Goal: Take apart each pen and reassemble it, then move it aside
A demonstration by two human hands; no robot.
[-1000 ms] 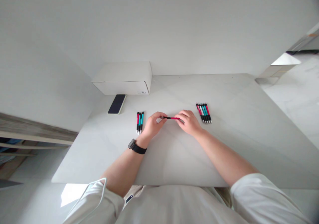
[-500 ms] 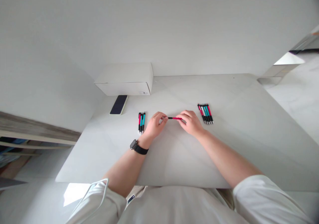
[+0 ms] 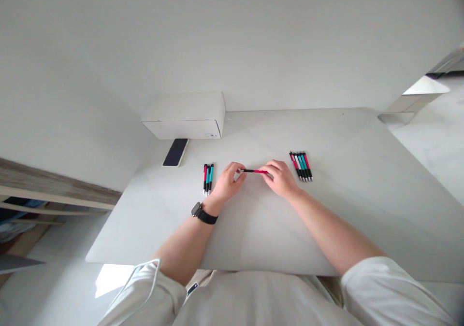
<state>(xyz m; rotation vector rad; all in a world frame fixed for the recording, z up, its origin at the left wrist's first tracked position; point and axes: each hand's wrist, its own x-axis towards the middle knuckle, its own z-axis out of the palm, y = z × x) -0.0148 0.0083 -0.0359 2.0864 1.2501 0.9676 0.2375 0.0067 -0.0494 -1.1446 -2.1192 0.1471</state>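
Note:
A red and black pen (image 3: 255, 171) lies sideways between my two hands above the table. My left hand (image 3: 231, 180) is closed at the silver tip end, thumb and fingertips around it. At the red end, my right hand (image 3: 279, 177) pinches the barrel and hides its far end. Just left of my left hand, a small group of pens (image 3: 208, 177), red and teal with black grips, lies side by side. A row of several pens (image 3: 301, 165) in red, white and teal lies to the right of my right hand, tips toward me.
A white box (image 3: 184, 118) stands against the wall at the back left of the white table (image 3: 348, 171). In front of it lies a phone (image 3: 176, 152), dark screen up. Left of the table are wooden shelves (image 3: 54, 195).
More of the pen's black grip and silver tip shows at my left hand, whose thumb has shifted slightly. The view has moved a little; the pens on the table lie as before.

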